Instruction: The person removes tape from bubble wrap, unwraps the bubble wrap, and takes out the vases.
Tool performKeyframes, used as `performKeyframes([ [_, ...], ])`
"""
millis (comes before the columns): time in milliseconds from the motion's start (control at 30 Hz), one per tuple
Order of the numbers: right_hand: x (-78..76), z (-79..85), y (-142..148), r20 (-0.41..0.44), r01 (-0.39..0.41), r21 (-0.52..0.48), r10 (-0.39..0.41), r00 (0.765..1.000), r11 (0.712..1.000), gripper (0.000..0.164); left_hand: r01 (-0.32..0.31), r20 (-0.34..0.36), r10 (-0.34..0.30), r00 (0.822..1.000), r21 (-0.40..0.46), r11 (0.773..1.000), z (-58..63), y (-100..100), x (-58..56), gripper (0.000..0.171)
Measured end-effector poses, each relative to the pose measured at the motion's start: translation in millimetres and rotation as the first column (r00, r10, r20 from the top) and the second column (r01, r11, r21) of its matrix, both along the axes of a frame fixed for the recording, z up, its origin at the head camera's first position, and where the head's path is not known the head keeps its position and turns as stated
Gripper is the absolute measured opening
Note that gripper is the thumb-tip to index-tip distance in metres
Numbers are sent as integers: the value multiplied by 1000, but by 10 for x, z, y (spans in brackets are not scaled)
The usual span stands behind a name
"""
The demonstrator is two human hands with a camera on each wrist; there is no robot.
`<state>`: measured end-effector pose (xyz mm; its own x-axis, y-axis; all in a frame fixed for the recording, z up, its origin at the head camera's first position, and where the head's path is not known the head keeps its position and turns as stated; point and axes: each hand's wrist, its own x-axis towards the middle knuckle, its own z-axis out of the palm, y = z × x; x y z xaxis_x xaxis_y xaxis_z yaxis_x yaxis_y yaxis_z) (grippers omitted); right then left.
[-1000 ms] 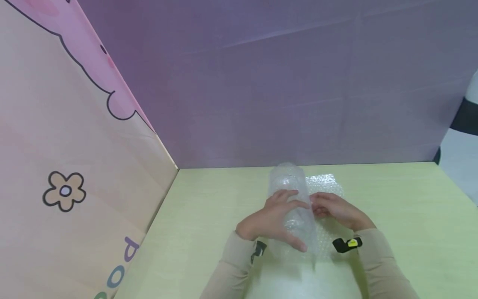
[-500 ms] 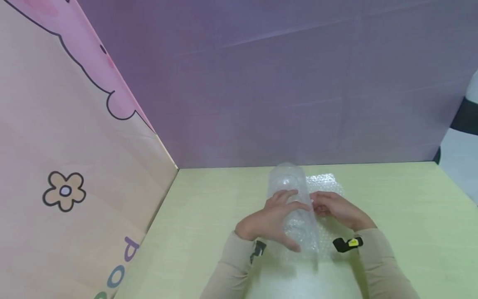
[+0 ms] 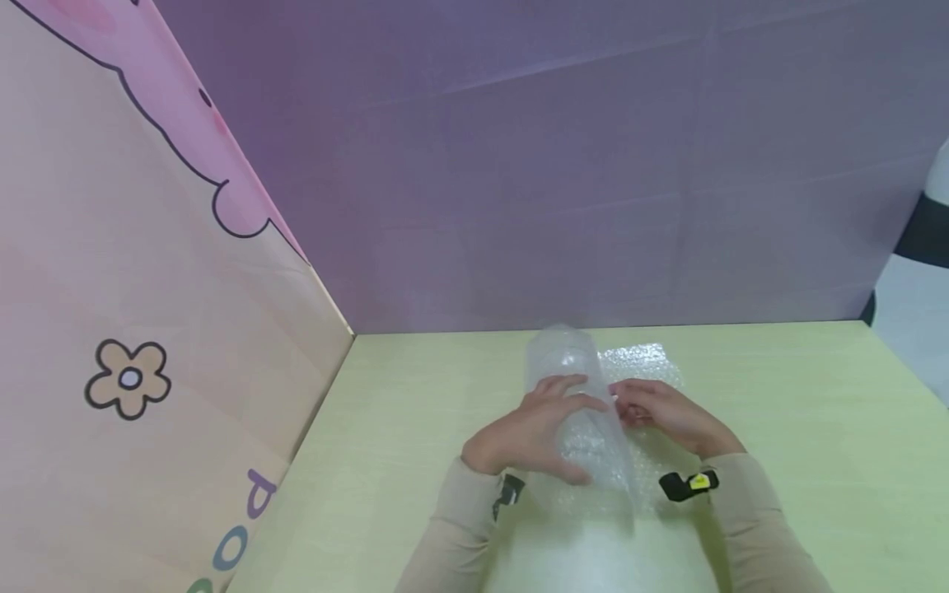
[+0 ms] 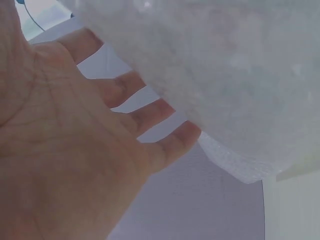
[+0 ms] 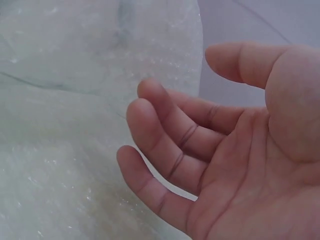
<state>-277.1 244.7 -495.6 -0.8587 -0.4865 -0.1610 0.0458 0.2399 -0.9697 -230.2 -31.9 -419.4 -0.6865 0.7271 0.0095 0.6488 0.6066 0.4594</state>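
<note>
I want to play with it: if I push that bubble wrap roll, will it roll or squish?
The roll lies on its side on the table, so it would probably roll sideways. It is bubble wrap, likely light and squashy. The left hand rests on it, which probably keeps it from unrolling.

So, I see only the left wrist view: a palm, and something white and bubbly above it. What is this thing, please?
Observer: A bubble wrap roll, lying on a green table. The left hand rests on its left side.
Operator: And where is the other hand?
Observer: The right hand is at the roll's right side, above a flat bubble wrap sheet.
Operator: Does it grip the roll?
Observer: In the right wrist view its fingers are relaxed and loosely curved beside the wrap; touching or not, I cannot tell.
</note>
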Motion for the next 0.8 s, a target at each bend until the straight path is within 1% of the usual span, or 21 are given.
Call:
performKeyframes([
  [333, -5, -34, -21, 3, -13, 18, 13, 1000, 1000, 52, -40, 8, 39, 999, 70, 997, 54, -44, -27, 75],
  [433, -3, -37, -31, 17, -7, 10, 6, 1000, 1000, 53, -49, 4, 49, 999, 84, 995, 60, -56, -35, 74],
  [567, -2, -42, -54, 36, -5, -5, 5, 999, 1000, 56, -63, 1, 64, 998, 109, 992, 39, -75, -60, 71],
  [700, -1, -42, -64, 46, 7, 1, -7, 999, 1000, 58, -70, 3, 70, 998, 125, 990, 22, -99, -79, 68],
  [800, -10, -50, -57, 58, 27, 5, -27, 998, 1000, 57, -69, -2, 70, 998, 129, 989, 17, -115, -88, 66],
])
